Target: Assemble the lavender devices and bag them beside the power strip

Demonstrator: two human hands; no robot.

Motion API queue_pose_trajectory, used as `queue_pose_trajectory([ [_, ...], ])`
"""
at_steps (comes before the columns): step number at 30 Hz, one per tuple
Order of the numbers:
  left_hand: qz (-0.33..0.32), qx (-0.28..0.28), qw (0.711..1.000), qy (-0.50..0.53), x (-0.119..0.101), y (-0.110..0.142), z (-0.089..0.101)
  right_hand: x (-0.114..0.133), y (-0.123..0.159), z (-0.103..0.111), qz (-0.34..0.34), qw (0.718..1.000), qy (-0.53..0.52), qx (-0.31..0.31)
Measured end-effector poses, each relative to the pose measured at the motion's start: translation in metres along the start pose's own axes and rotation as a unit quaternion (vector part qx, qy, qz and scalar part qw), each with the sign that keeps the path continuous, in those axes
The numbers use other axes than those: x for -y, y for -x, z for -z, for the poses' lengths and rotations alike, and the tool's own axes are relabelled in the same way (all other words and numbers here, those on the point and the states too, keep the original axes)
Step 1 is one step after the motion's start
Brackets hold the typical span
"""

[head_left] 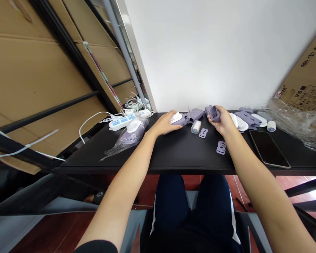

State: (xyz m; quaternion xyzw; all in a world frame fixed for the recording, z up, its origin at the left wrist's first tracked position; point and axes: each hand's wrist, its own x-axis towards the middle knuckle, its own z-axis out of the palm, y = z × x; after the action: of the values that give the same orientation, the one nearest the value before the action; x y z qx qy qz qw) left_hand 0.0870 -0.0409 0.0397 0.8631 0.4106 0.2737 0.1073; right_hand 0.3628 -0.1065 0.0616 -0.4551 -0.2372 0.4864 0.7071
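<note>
Surface: black desk (147, 154) against a white wall (200, 52)
Left hand (163, 124): closed around a white-and-lilac plastic part (183, 120)
Right hand (222, 121): gripping a lilac plastic piece (214, 114)
Between hands: small lilac plate (203, 133)

Exposure is bright and even across the white wall (200, 52), under diffuse light that leaves only soft shadows on the desk (158, 151). Wide-angle distortion slants the black shelf rails (50, 105) at the left edge. The carton corner (305, 66) at upper right appears slightly blurred. The plastic film (292, 123) shows small specular highlights. The area beneath the desk is dimmer.
</note>
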Motion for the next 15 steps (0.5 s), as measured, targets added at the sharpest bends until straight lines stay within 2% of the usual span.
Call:
queue_pose_trajectory([
  [2,0.008,-0.003,1.000,0.015,-0.003,0.002,0.001,-0.001,0.000,0.000,-0.003,1.000,0.008,0.001],
  [8,-0.036,-0.080,0.995,0.047,-0.004,0.001,-0.005,-0.002,-0.004,0.001,-0.007,1.000,0.004,0.013],
  [12,-0.061,-0.096,0.992,0.053,-0.003,0.000,-0.009,-0.003,-0.005,0.001,-0.008,0.999,0.022,0.022],
  [15,-0.062,-0.093,0.992,0.054,-0.004,0.001,-0.009,-0.005,-0.005,0.002,0.021,0.998,0.053,0.019],
])
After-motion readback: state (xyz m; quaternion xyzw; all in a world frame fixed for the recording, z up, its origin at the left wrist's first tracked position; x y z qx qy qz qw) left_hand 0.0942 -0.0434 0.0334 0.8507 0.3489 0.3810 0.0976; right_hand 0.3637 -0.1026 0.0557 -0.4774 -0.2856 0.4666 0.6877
